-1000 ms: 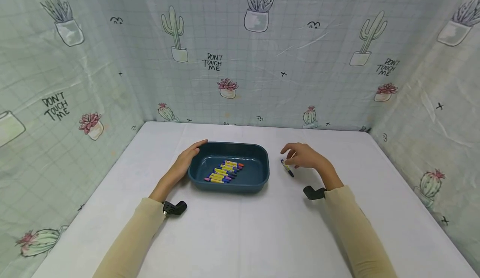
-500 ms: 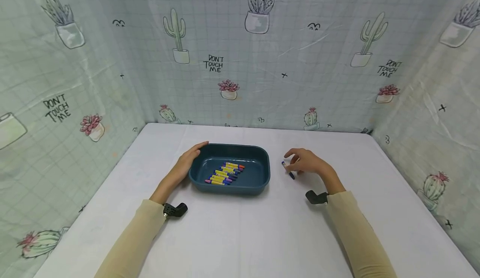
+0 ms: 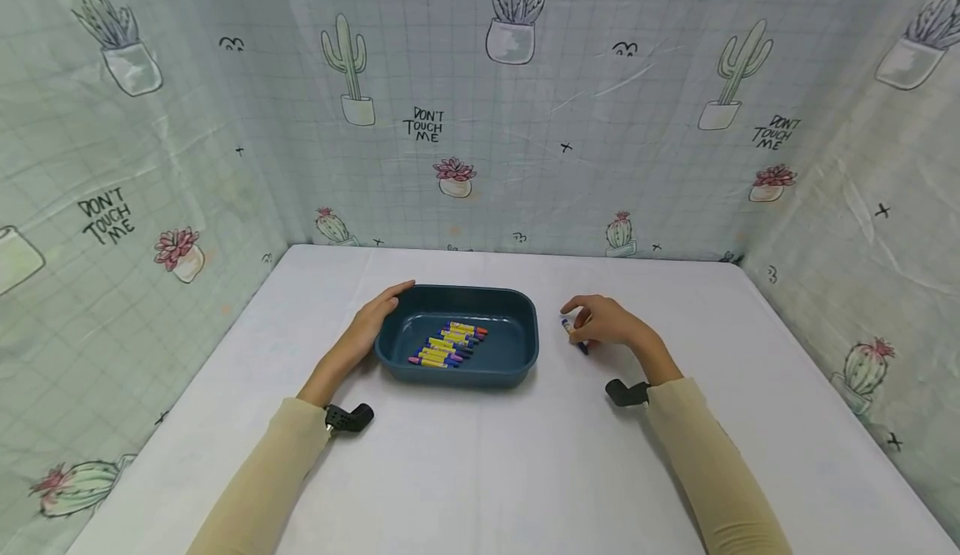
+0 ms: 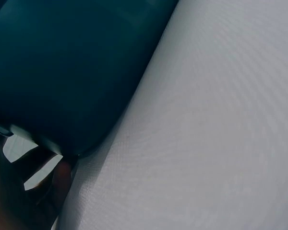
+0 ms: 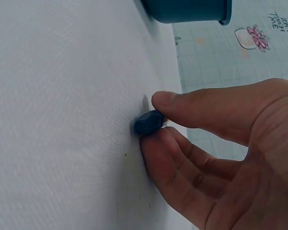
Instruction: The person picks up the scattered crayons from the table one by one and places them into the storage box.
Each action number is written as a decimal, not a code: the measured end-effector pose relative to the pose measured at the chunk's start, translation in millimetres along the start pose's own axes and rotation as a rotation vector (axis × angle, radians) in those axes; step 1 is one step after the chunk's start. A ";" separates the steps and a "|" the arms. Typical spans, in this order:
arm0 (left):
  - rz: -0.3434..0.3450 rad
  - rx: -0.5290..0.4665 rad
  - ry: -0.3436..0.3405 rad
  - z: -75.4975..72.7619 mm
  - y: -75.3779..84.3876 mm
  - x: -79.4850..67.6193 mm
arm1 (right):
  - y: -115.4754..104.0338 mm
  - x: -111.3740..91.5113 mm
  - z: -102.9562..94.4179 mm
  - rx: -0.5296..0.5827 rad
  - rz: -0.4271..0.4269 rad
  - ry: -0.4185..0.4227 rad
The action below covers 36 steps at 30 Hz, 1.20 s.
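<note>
A dark teal tray stands on the white table with several yellow-wrapped crayons lying side by side in it. My left hand rests along the tray's left side, its fingers stretched along the outer wall and the thumb at the rim. In the left wrist view, the fingers lie against the wall near the table. To the right of the tray, my right hand pinches a single dark blue crayon between thumb and fingers, close over the tabletop. Most of its wrapper is hidden.
The white table ends at the back and sides against a hanging cloth printed with cacti. A black wrist camera sits on each arm, the left one near the tray's front left and the right one below the right hand.
My right hand has come down and slightly towards me onto the crayon, and its thumb and fingers have drawn in around it. The left hand and the tray have stayed put.
</note>
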<state>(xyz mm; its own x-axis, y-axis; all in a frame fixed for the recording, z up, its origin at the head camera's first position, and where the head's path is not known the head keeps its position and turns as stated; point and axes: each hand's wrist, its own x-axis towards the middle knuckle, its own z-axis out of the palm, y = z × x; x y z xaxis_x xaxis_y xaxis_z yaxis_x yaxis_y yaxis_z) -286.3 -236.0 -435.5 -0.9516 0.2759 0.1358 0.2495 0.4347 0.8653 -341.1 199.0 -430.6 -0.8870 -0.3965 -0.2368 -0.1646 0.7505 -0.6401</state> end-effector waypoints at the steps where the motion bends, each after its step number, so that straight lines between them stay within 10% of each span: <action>1: 0.001 0.000 0.002 0.1 -0.1 0.0 | -0.3 0.0 -0.1 -0.002 -0.005 -0.004; 30: -0.002 0.008 0.012 0.5 4.1 -0.5 | -8.6 -6.4 -8.3 -0.007 -0.037 -0.059; 36: -0.002 0.005 0.021 2.6 -21.6 9.7 | -11.0 -8.5 -10.1 -0.013 -0.045 -0.050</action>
<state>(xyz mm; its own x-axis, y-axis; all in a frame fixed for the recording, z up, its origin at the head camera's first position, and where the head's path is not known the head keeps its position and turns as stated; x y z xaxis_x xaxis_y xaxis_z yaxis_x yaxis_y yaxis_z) -300.5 -240.4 -454.1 -0.9556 0.2569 0.1441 0.2483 0.4394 0.8633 -336.2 199.5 -414.2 -0.8558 -0.4556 -0.2448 -0.2094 0.7380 -0.6415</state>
